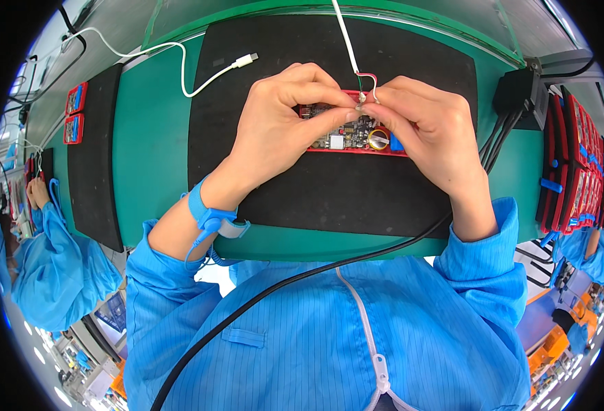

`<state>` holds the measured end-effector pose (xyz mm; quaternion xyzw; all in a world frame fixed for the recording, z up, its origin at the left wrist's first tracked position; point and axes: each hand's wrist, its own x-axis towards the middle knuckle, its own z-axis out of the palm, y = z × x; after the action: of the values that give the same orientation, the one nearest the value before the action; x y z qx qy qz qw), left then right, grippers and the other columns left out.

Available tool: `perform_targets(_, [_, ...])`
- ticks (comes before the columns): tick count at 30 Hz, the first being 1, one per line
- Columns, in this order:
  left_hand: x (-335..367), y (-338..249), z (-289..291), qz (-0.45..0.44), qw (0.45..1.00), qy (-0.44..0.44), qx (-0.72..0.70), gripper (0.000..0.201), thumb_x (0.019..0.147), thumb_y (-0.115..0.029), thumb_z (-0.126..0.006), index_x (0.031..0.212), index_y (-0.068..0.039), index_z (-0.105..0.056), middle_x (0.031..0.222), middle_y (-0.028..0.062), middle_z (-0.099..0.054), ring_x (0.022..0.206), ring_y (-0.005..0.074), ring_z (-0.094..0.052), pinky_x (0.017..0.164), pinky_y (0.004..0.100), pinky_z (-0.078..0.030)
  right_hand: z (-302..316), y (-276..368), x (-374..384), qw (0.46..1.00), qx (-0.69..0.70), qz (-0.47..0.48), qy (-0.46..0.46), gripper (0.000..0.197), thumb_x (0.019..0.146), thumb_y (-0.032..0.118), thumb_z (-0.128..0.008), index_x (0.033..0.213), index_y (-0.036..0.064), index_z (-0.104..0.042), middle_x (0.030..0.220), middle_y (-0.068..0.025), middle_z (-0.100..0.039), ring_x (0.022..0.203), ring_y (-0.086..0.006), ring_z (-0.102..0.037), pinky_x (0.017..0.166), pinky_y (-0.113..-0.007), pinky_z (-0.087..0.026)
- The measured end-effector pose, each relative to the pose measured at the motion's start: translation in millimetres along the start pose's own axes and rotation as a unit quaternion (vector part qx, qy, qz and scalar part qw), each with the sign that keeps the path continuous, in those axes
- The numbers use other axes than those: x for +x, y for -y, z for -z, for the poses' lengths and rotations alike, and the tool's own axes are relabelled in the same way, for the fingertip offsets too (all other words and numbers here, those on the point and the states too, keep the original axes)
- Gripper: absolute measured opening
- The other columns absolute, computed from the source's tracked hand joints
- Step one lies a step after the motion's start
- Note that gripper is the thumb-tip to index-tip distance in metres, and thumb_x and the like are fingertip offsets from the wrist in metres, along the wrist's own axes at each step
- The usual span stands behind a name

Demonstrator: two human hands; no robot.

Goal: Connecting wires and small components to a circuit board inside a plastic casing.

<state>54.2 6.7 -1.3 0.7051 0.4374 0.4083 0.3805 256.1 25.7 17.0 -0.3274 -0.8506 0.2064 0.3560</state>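
A circuit board in a red frame lies on the black mat, with a round coin cell and a blue part near its right end. A white cable comes down from the far side and splits into thin red, green and white wires. At the board's far edge, my right hand pinches these wires by a small whitish piece. My left hand is closed too, its thumb and forefinger meeting the right fingertips there; what they grip is hidden. A blue wrist strap circles my left wrist.
A white cable with a plug lies on the black mat. Two red-framed boards are at the left, and several more stand racked at the right beside a black box with cables. A co-worker's blue sleeve is at far left.
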Motion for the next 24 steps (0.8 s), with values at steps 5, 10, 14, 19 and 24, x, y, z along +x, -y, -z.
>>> perform_targets(5, [0.5,1.5,-0.1,-0.02,1.0,-0.002,0.005,0.011,0.076,0.0,-0.074,0.087,-0.003,-0.074,0.083,0.0033,-0.064,0.074,0.0088,-0.057,0.066,0.0221,-0.045,0.3,0.0,0.3,1.0,0.0,-0.001,0.001,0.01,0.083,0.01,-0.067,0.087,0.0002,-0.068,0.073,-0.0104,-0.062,0.065,-0.0273,-0.061,0.056,-0.036,-0.048])
perform_targets(10, [1.4,0.0,0.2,-0.037,0.999,0.0,0.032,0.011,0.075,-0.001,-0.075,0.086,-0.003,-0.074,0.081,0.0039,-0.066,0.075,0.0115,-0.057,0.066,0.0243,-0.045,0.8,-0.5,0.1,1.0,0.003,-0.006,0.002,0.011,0.082,0.01,-0.067,0.087,0.0001,-0.068,0.073,-0.0106,-0.062,0.065,-0.0275,-0.062,0.056,-0.036,-0.049])
perform_targets(14, [1.4,-0.2,-0.2,-0.043,0.998,-0.002,0.039,0.011,0.075,-0.002,-0.075,0.086,-0.003,-0.074,0.079,0.0046,-0.067,0.076,0.0125,-0.057,0.066,0.0248,-0.045,1.9,-0.2,0.6,1.0,0.009,-0.012,0.009,0.011,0.081,0.01,-0.068,0.086,0.0003,-0.067,0.073,-0.0105,-0.062,0.065,-0.0276,-0.062,0.056,-0.036,-0.049])
perform_targets(19, [1.0,0.4,-0.9,-0.034,0.999,-0.004,0.041,0.011,0.075,-0.002,-0.076,0.086,-0.003,-0.074,0.079,0.0046,-0.067,0.076,0.0122,-0.056,0.066,0.0247,-0.045,2.2,-1.3,0.4,1.0,0.014,-0.013,0.008,0.011,0.081,0.01,-0.068,0.086,0.0003,-0.067,0.073,-0.0108,-0.062,0.065,-0.0281,-0.062,0.056,-0.036,-0.049])
perform_targets(24, [2.1,2.9,-2.2,-0.042,0.998,-0.013,0.036,0.011,0.074,-0.004,-0.076,0.085,-0.005,-0.075,0.076,0.0032,-0.067,0.072,0.0121,-0.054,0.061,0.0252,-0.043,2.0,-1.5,0.1,1.0,0.008,-0.012,0.006,0.011,0.082,0.011,-0.068,0.086,0.0004,-0.067,0.074,-0.0112,-0.062,0.066,-0.0289,-0.062,0.057,-0.036,-0.05])
